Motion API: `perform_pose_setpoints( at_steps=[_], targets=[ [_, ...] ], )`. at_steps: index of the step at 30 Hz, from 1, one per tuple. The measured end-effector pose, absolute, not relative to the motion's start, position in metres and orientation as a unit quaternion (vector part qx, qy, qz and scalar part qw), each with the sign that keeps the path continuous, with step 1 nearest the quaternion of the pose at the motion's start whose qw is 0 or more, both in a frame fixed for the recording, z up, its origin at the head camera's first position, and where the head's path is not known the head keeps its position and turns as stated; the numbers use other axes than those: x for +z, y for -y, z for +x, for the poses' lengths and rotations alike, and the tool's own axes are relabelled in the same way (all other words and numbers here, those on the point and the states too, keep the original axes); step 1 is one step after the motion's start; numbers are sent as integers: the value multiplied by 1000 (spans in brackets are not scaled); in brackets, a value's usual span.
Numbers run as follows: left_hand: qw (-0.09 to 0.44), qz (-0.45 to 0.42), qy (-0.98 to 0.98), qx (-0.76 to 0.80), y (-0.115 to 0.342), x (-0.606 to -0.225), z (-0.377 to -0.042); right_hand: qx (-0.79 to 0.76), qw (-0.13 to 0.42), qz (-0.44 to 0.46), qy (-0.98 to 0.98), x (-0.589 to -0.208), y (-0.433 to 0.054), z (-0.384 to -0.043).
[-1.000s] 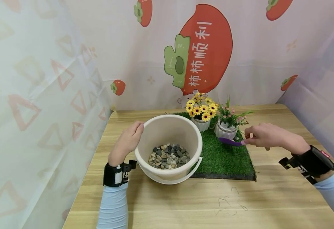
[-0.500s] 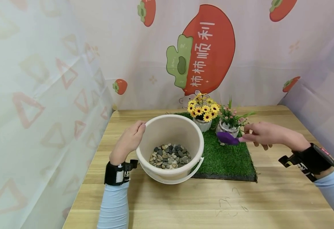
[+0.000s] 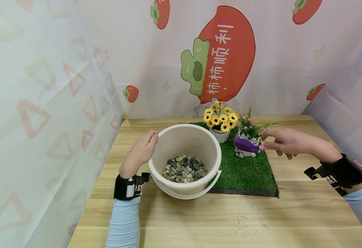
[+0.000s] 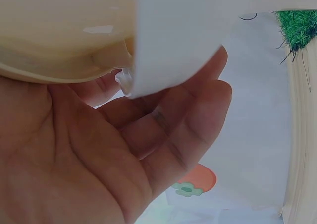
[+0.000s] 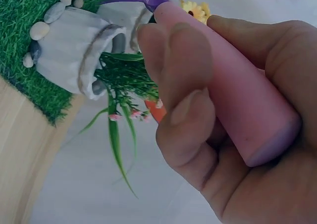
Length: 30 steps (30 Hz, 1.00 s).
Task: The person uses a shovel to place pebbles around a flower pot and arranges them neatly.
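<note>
My left hand grips the left rim of a beige bucket, which tilts toward me. Grey, black and tan pebbles lie in its bottom. In the left wrist view, the fingers curl around the bucket's rim. My right hand holds a small toy shovel by its pink handle. The purple blade is tipped up in front of a white pot of pink flowers. Several pebbles lie on the turf along that pot's base.
A green turf mat lies right of the bucket on the wooden table. A white pot of yellow flowers stands at the mat's back. Printed cloth walls rise behind and at both sides.
The shovel's blade has risen slightly and turned from flat to tipped up. More pebbles now show at the pink-flowered pot's base. The left hand has kept its grip on the bucket.
</note>
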<state>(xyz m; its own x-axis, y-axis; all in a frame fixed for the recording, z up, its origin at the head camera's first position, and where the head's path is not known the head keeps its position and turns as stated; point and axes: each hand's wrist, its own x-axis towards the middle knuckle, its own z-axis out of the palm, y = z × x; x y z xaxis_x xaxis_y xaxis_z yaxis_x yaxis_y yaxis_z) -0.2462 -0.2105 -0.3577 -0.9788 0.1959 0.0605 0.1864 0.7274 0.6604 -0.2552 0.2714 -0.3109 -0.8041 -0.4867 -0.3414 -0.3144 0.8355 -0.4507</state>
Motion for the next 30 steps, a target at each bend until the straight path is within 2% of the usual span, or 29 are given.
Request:
perform_pose_setpoints(
  at_steps=[18,26,30],
  targets=[
    [0,109,-928,356,210,-357,-245,-147,147,-258,-944,-290,-266,-238],
    [1,110,-928,355,211,-357,-246,-105,64,-294,-948,-283,-262,-233],
    [2,109,-929,354,211,-358,-247,-93,43,-297,-949,-280,-259,-232]
  ],
)
